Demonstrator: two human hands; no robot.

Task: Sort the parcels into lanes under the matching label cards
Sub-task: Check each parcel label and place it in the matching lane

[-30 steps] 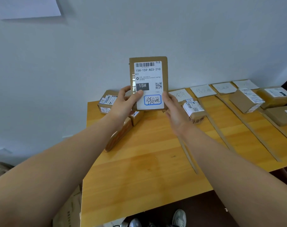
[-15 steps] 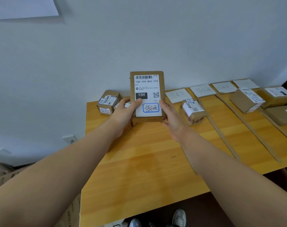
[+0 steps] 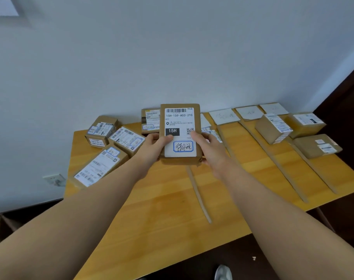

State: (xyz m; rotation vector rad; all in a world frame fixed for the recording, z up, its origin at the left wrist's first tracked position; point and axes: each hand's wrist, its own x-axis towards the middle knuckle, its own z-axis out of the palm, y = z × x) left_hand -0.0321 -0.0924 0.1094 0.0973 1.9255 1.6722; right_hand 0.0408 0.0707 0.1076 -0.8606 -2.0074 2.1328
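I grip the parcel [image 3: 180, 126] upright between left hand [image 3: 154, 148] and right hand [image 3: 211, 151] over the far middle of the table [image 3: 172, 209], where misreading its scrawl against the far-right label cards [image 3: 224, 116] risks the wrong lane.

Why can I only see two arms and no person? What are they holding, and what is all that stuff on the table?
The camera sits on the person's head and looks forward and down, so only their arms show. There is no machine, just two bare hands. The left hand and the right hand hold a brown parcel up by its sides, thumbs on its white label, which reads 15H. Below is a wooden table. A heap of parcels lies at its left end. Thin strips split the table into lanes, with a white card by the wall at each lane's top. More parcels lie in the right-hand lanes.
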